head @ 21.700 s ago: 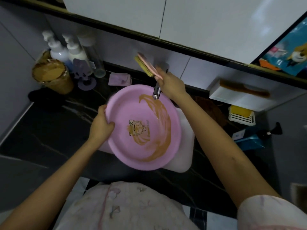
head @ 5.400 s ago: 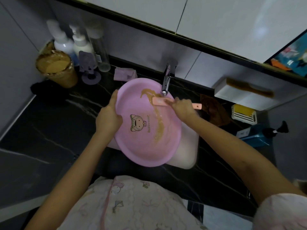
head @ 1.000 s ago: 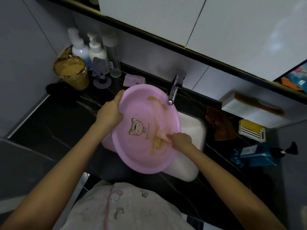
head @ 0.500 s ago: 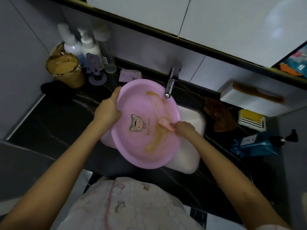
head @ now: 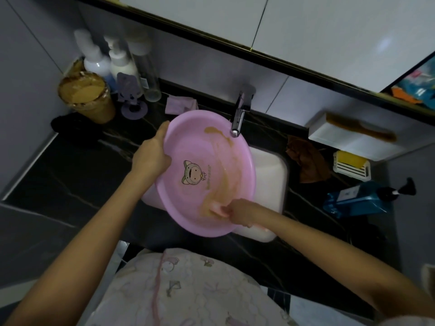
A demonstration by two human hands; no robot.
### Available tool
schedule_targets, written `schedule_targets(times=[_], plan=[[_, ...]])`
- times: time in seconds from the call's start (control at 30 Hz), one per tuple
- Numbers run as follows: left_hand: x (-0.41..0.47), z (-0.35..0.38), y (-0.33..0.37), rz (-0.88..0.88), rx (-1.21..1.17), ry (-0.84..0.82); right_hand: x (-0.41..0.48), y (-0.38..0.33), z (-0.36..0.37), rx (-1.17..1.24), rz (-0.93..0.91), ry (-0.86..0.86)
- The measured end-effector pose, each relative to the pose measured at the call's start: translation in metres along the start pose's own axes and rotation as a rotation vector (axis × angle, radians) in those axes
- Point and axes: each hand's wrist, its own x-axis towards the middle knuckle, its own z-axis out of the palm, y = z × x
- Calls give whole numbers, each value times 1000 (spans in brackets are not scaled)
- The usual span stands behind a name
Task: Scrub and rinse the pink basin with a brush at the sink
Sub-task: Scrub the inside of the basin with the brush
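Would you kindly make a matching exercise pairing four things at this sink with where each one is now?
1 pink basin
2 brush
3 tap
4 blue pump bottle

A on the counter, right of the sink
B held in the right hand
C gripped at its rim by the left hand
D spout over the pink basin's far rim

Pairs: 1-C, 2-B, 3-D, 4-A

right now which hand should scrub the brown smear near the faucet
Right: the right hand grips the brush inside the pink basin, at the lower end of the brown smear. The left hand holds the basin's rim, steadying it over the sink.
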Motion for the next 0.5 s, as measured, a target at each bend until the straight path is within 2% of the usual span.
schedule_targets(times=[0.07, 0.13, 0.27, 0.33, 0.4, 0.43, 0.5], plan=[[1, 1, 0, 5, 4, 3, -2, -3, -2, 160, -61, -71], [1, 1, -1, 1, 4, 4, 5, 3, -3, 116, -38, -45], [-1, -1, 1, -5, 3, -4, 16, 31, -35, -26, 115, 223], [-1, -2, 2, -8, 12, -8, 19, 44, -58, -146, 129, 424], [-1, -2, 2, -6, 11, -14, 26, 52, -70, -129, 108, 577], [-1, -2, 1, -8, 7, -13, 31, 54, -75, -158, 84, 602], [0, -1, 0, -18, 9, -16, 35, 56, -80, -303, 33, 542]])
